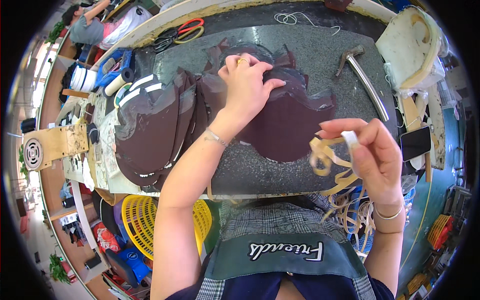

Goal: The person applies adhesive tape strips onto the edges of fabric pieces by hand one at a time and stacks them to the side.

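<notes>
My left hand (245, 82) is over a pile of dark brown cut pieces. Its fingers curl at the grey-smeared upper edge of one dark brown leather-like piece (287, 125), the thumb lying across that edge. Some of its fingertips are hidden. In front of the table's right side, my right hand (377, 160) pinches a narrow beige strip (340, 161), which hangs in loops. Something small and white (350, 138) shows at its fingers; I cannot tell whether it is a wrap or part of the strip. More brown pieces (147, 132) lie overlapped on the left.
A hammer (367, 85) lies right of the pile, with a phone (416, 143) beyond it at the table's edge. Scissors (185, 32) lie at the back left. Below the table are a yellow basket (140, 220) and tangled beige strips (352, 215). Another person (92, 30) works at the far left.
</notes>
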Action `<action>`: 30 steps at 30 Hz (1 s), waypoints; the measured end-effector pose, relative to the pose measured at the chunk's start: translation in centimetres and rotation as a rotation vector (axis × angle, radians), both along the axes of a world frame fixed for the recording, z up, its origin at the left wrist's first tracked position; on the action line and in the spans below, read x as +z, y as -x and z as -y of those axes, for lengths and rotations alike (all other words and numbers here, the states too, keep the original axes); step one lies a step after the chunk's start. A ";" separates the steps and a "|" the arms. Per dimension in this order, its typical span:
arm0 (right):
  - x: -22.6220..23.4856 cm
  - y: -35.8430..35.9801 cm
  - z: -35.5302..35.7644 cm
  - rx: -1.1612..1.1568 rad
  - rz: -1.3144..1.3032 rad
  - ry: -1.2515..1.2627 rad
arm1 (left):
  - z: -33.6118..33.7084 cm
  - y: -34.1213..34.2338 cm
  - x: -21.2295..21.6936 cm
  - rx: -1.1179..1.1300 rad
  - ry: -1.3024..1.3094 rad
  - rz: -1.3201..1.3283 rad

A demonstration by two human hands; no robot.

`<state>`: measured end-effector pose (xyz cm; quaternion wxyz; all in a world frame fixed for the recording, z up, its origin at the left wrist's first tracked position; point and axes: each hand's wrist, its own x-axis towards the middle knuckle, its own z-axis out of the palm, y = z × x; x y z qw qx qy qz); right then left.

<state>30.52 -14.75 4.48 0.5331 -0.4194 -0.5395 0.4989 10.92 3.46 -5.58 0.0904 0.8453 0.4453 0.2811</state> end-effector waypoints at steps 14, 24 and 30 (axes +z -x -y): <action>-0.3 -0.5 -3.5 -0.102 0.234 0.148 | 10.7 4.2 5.2 -0.256 0.648 0.529; -5.6 0.0 -8.6 0.090 0.736 0.076 | 14.1 4.0 7.5 -0.511 0.370 0.513; -1.6 0.8 -6.1 0.067 0.381 0.277 | 12.3 6.3 4.3 0.029 0.944 0.554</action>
